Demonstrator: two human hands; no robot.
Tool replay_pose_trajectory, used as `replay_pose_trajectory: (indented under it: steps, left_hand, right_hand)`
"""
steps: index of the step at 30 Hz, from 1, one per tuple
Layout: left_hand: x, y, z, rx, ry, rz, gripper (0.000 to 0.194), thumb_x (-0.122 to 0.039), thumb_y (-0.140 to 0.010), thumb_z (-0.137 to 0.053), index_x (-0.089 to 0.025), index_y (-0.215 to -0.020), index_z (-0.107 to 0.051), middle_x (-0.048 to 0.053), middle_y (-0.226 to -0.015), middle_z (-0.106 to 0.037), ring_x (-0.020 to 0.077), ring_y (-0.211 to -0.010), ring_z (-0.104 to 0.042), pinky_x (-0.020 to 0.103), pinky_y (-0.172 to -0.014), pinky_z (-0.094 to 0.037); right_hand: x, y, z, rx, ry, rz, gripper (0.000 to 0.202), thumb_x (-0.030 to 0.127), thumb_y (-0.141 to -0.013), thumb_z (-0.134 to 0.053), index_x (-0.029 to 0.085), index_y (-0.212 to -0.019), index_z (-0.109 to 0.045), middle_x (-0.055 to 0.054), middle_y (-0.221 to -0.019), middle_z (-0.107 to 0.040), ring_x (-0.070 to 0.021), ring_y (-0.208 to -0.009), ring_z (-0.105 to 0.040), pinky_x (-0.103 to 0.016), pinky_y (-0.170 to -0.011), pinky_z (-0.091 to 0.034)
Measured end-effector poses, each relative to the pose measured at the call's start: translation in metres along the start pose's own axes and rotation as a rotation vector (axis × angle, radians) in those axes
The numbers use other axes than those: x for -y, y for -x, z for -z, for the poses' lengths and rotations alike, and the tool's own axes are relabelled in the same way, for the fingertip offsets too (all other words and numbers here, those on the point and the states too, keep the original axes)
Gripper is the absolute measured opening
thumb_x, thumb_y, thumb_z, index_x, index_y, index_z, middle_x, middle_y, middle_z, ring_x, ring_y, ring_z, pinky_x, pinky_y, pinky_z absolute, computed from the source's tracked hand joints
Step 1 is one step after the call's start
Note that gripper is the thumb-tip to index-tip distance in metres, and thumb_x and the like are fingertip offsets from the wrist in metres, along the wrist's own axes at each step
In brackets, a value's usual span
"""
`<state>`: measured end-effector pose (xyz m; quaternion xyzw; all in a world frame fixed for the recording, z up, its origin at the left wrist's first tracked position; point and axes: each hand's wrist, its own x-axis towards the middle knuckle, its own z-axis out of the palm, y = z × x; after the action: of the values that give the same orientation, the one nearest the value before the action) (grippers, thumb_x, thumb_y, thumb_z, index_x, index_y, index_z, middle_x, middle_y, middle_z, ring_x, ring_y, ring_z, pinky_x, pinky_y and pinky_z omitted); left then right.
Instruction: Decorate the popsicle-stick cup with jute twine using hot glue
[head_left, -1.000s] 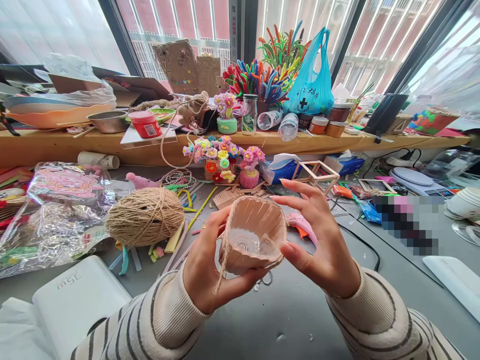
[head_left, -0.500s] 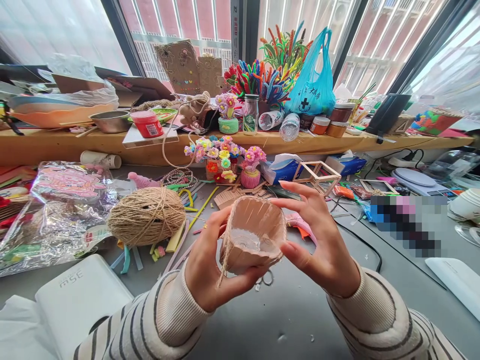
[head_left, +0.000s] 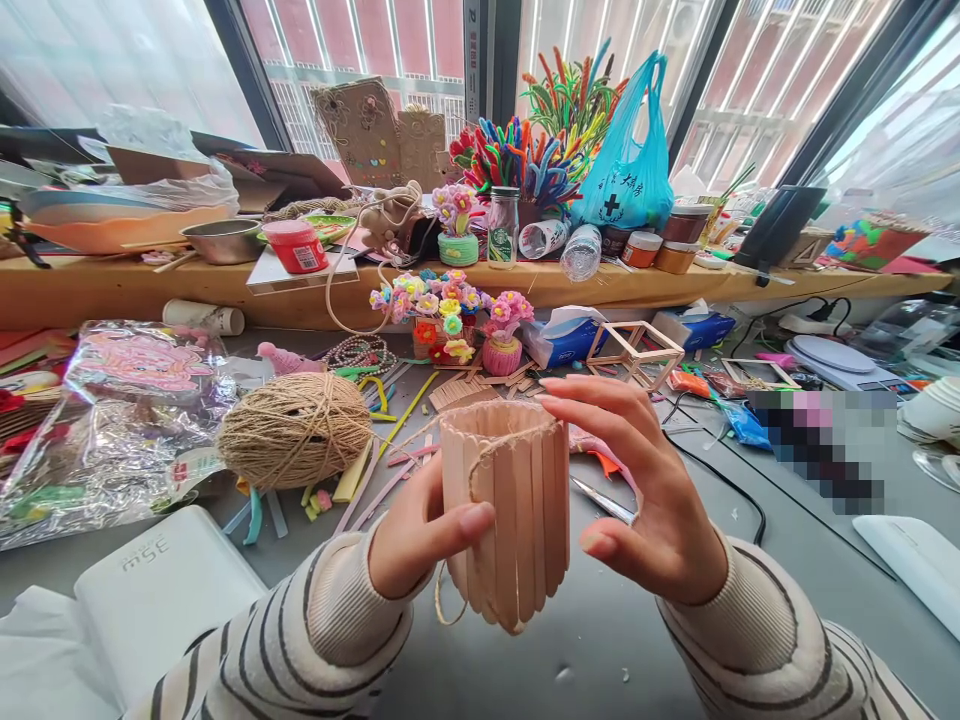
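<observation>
Stick-sided cup (head_left: 519, 510), probably light and stiff yet crushable, is gripped at nine o'clock by the left hand (head_left: 416, 540), best cradled mid-wall, with the right hand (head_left: 664, 510) held open at three.

Twine ball (head_left: 295, 430) left of cup (head_left: 517, 510)

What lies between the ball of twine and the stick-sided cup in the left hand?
In the head view, a yellow strip and some pink strips lie on the table between the ball of twine and the stick-sided cup.
</observation>
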<state>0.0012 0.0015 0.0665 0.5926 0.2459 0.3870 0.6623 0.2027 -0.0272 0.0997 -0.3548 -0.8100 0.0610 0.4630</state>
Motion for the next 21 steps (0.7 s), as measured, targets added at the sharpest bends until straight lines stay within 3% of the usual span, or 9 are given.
replay_pose_trajectory:
  steps: [2, 6, 13, 21]
  left_hand:
    - [0.004, -0.001, 0.002, 0.029, 0.055, -0.026, 0.055, -0.054, -0.071, -0.064, -0.018, -0.112, -0.061, 0.008, -0.091, -0.071, 0.0250, -0.077, -0.067, 0.029, -0.062, -0.053]
    - [0.011, -0.003, 0.006, 0.038, 0.095, -0.049, 0.054, -0.055, -0.071, -0.064, -0.019, -0.111, -0.064, 0.009, -0.113, -0.066, 0.0271, -0.092, -0.065, 0.032, -0.071, -0.054]
    - [0.009, -0.002, 0.003, 0.116, 0.140, -0.047, 0.050, -0.052, -0.075, -0.062, -0.023, -0.116, -0.062, 0.006, -0.094, -0.072, 0.0237, -0.076, -0.067, 0.031, -0.065, -0.053]
    - [0.000, -0.001, -0.001, -0.019, 0.010, 0.078, 0.068, -0.057, -0.066, -0.068, -0.015, -0.118, -0.055, 0.012, -0.109, -0.068, 0.0320, -0.097, -0.064, 0.035, -0.075, -0.053]
  right_hand:
    - [0.001, -0.001, 0.000, -0.008, -0.016, 0.041, 0.059, 0.060, -0.085, -0.044, 0.018, -0.126, -0.048, -0.008, -0.124, -0.054, -0.0205, -0.122, -0.043, -0.037, -0.108, -0.029]
    - [0.002, -0.002, 0.000, -0.020, -0.038, 0.051, 0.058, 0.060, -0.085, -0.045, 0.016, -0.122, -0.051, -0.009, -0.120, -0.056, -0.0211, -0.121, -0.043, -0.037, -0.107, -0.030]
    - [0.002, -0.001, 0.002, -0.013, -0.059, 0.011, 0.057, 0.061, -0.082, -0.048, 0.018, -0.119, -0.054, -0.010, -0.122, -0.053, -0.0240, -0.122, -0.042, -0.041, -0.107, -0.030]
    - [0.003, -0.001, 0.003, -0.004, -0.038, -0.016, 0.051, 0.055, -0.083, -0.051, 0.019, -0.118, -0.053, -0.011, -0.125, -0.050, -0.0230, -0.122, -0.042, -0.041, -0.105, -0.034]
